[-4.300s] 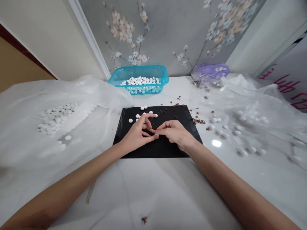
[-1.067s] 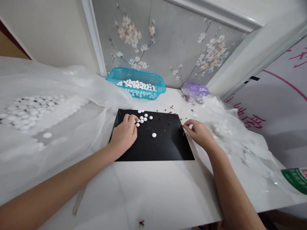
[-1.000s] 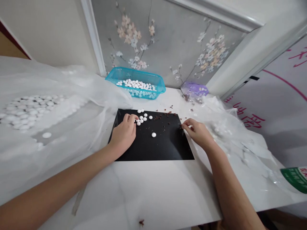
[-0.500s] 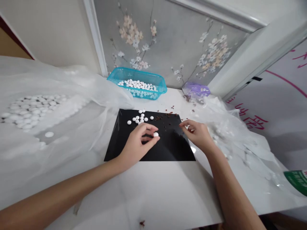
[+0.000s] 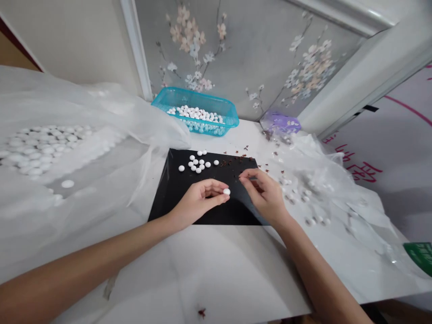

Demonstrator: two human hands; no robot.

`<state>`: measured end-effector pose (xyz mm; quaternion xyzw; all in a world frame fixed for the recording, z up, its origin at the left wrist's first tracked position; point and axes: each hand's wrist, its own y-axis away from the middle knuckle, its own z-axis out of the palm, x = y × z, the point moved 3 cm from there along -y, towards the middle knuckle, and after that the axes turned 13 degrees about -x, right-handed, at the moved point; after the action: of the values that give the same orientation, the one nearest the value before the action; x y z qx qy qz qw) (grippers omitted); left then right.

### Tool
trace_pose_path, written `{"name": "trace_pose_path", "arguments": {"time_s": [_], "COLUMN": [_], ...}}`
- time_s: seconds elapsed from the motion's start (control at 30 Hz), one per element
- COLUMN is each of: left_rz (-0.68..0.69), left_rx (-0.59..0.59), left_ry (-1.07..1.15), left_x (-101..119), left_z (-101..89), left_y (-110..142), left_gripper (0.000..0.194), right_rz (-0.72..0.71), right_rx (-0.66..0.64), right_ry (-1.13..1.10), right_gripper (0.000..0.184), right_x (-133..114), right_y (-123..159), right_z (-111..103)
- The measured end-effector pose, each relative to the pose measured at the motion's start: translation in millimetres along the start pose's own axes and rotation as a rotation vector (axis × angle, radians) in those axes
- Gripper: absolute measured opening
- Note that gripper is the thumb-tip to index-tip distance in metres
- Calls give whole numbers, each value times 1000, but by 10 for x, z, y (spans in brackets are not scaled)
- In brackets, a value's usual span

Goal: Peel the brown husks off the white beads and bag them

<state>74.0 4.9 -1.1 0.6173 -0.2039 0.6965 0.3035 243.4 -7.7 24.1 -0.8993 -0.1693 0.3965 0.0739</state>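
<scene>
Between the thumb and fingertips of my left hand (image 5: 202, 198) is a round white bead (image 5: 227, 191), held over the black mat (image 5: 175, 202). My right hand (image 5: 265, 193) is closed in a pinch just right of it; a tiny dark reddish-brown piece (image 5: 240, 177) shows at the fingertips, too small to make out fully. Several loose white beads (image 5: 195, 163) lie at the back left of the mat. Small reddish-brown pieces (image 5: 231, 160) are scattered over the mat's back right corner and the table behind.
A blue basket (image 5: 232, 120) of white beads stands behind the mat. To the left spreads a clear plastic bag (image 5: 135, 157) full of beads. More clear plastic (image 5: 337, 189) with beads covers the right, near a purple packet (image 5: 283, 122). One brown piece (image 5: 201, 312) lies near the front edge.
My right hand has moved left from the mat's right edge towards the bead in my left hand. The left hand has shifted slightly right, still gripping the bead. The view has tilted slightly.
</scene>
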Motion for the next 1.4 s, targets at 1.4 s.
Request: {"name": "trace_pose_path", "arguments": {"time_s": [1.4], "left_rz": [-28], "left_rx": [-41], "left_ry": [127], "left_x": [-20], "left_z": [-63], "left_y": [-13], "left_gripper": [19], "right_rz": [3], "right_rx": [-117], "right_ry": [-275], "right_gripper": [16], "right_x": [-99], "right_y": [34], "right_z": [291]}}
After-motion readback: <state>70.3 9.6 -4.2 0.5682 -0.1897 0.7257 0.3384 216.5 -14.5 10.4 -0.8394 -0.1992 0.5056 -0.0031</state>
